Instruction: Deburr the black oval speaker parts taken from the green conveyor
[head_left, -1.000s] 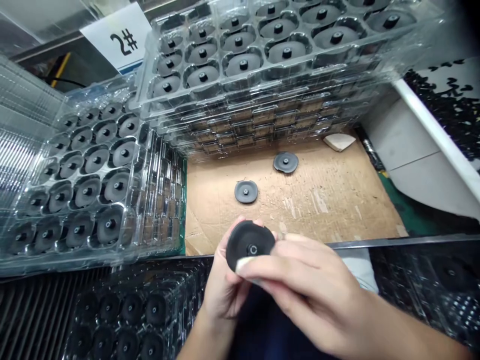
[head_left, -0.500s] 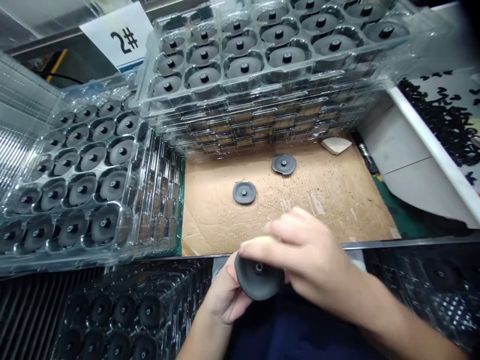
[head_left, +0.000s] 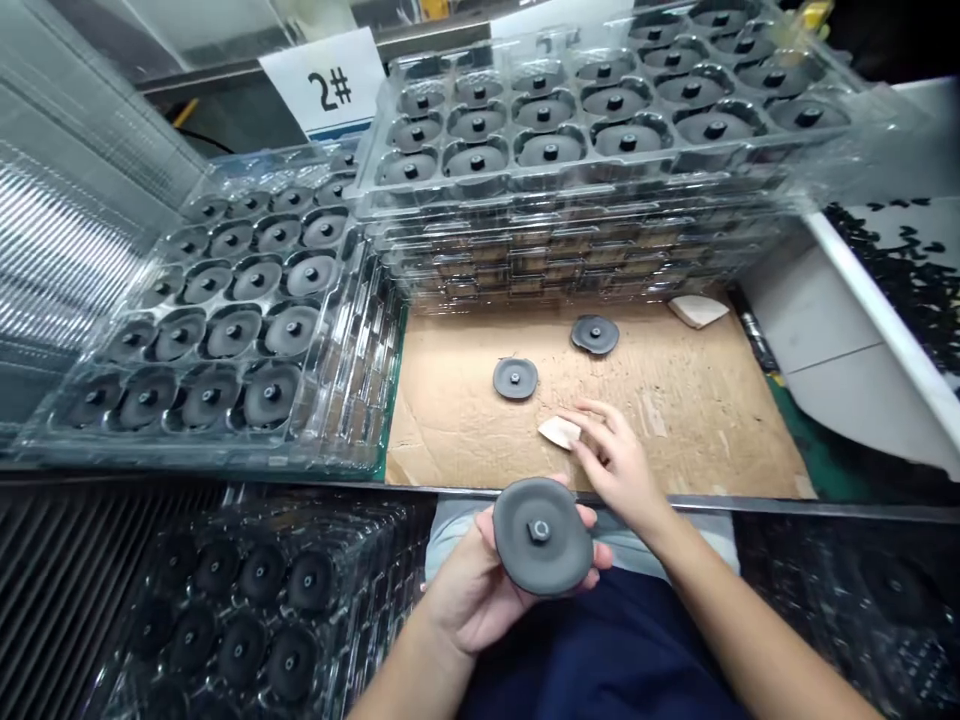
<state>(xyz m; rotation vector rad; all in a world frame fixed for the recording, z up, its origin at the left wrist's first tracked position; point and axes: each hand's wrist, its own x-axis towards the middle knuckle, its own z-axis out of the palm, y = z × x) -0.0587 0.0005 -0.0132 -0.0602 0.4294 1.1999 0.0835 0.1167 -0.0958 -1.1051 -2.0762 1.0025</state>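
My left hand (head_left: 487,580) is closed around the edge of a dark grey rubbery disc (head_left: 543,575), its stubby central post facing up, just in front of the table's edge. My right hand (head_left: 619,465) is over the cardboard (head_left: 450,450), with thumb and fingertips on the right end of a pale wedge-shaped pad (head_left: 559,432). Two similar discs lie beyond it on the cardboard: one disc (head_left: 515,379) to the left, and another disc (head_left: 595,334) farther back with an uneven edge.
Stacked clear plastic trays (head_left: 480,185) full of discs stand at the back. Another tray stack (head_left: 330,400) is on the left, and more trays (head_left: 247,590) sit low at front left. A second pale wedge (head_left: 699,310) lies near a white bin wall (head_left: 847,290), with small black pieces (head_left: 911,270) beyond.
My right hand has left the disc and moved forward onto the cardboard, where a pale pad now shows at its fingertips. My left hand still holds the disc. The camera view has shifted left.
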